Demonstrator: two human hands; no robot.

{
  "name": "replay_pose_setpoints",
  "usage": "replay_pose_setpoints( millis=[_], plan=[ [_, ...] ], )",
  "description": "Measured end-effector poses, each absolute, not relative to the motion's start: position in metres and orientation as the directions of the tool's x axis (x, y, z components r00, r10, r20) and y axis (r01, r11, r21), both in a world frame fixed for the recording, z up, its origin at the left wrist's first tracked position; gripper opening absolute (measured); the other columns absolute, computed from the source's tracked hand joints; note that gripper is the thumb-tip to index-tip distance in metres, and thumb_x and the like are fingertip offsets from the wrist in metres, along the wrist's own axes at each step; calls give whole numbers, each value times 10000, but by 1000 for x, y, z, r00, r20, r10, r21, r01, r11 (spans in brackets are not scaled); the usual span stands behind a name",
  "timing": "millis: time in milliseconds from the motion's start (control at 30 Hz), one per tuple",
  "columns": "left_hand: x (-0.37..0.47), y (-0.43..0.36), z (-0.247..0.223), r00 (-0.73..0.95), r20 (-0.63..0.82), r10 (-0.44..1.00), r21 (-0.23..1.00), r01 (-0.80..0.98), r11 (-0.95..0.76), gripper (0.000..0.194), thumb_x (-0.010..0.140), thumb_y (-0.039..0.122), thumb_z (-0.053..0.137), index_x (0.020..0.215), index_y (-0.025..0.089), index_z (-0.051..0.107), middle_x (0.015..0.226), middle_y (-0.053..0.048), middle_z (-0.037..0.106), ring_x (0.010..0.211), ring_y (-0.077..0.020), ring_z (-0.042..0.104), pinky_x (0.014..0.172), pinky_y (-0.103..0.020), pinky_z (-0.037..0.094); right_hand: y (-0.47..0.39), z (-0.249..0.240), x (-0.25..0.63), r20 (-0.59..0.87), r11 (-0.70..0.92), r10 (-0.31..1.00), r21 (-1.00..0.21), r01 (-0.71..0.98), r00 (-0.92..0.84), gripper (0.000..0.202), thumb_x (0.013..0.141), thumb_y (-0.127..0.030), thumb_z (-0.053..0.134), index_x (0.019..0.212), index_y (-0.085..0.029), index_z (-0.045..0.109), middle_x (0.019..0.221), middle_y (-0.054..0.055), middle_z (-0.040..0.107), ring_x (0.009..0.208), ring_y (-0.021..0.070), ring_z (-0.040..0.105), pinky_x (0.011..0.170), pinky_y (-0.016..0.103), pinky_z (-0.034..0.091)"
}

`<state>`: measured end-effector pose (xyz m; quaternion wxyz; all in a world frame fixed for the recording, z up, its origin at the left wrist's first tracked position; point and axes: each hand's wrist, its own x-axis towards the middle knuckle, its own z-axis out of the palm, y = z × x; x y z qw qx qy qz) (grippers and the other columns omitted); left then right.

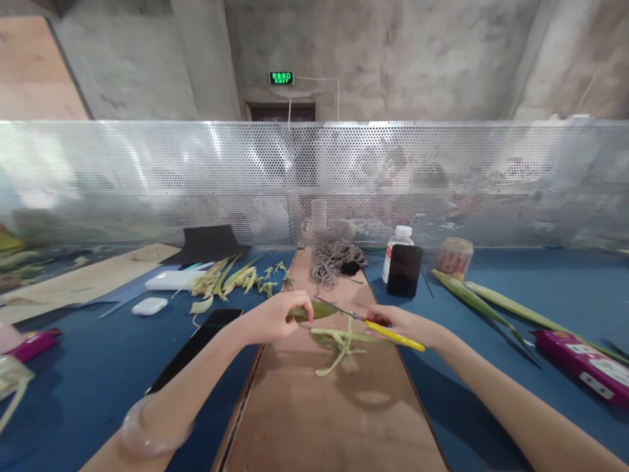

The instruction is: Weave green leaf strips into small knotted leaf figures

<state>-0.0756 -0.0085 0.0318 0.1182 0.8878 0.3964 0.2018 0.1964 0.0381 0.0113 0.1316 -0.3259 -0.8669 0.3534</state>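
Observation:
My left hand (pixel 282 316) is closed around a folded green leaf (pixel 322 309), which looks like corn husk; its free end points right. In my right hand (pixel 399 321) is a pair of scissors (pixel 396 335) with yellow handles. The scissors' blades reach left to the tip of the leaf, and I cannot tell whether they touch it. Below both hands, pale green leaf strips (pixel 344 347) lie crossed on the brown board (pixel 339 419). My fingertips on the left are partly hidden by the hand itself.
Grey yarn (pixel 337 262) is heaped at the board's far end. A white-capped bottle (pixel 403 235), an upright phone (pixel 405 271) and a jar (pixel 456 255) stand behind right. Long leaves (pixel 479 305) and a purple box (pixel 584 364) lie right. Leaf pieces (pixel 240 278) and a black phone (pixel 196 347) lie left.

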Motion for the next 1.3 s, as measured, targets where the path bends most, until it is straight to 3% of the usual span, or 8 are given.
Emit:
replay_pose_setpoints(
  millis=[500, 967, 1300],
  plan=[
    [-74, -10, 30, 624, 257, 738, 413, 619, -668, 369, 573, -32, 346, 814, 179, 530, 799, -2, 520, 694, -121, 456, 633, -229, 345, 39, 13, 196, 42, 618, 669, -586, 525, -742, 325, 777, -478, 441, 718, -159, 450, 618, -46, 358, 560, 90, 306, 503, 203, 275],
    [-69, -11, 29, 623, 217, 751, 426, 632, -647, 357, 571, -16, 358, 806, 181, 541, 801, -6, 530, 735, -136, 486, 684, -243, 362, 36, 16, 196, 51, 660, 637, -552, 510, -769, 301, 779, -449, 451, 739, -152, 466, 641, -39, 379, 574, 90, 324, 506, 198, 282],
    [-69, -12, 30, 608, 208, 766, 450, 636, -627, 318, 603, -1, 369, 806, 181, 533, 821, -13, 552, 746, -141, 496, 693, -255, 370, 35, 16, 196, 41, 620, 654, -601, 504, -755, 296, 773, -442, 466, 741, -148, 466, 653, -34, 400, 579, 89, 340, 501, 194, 288]
  ],
)
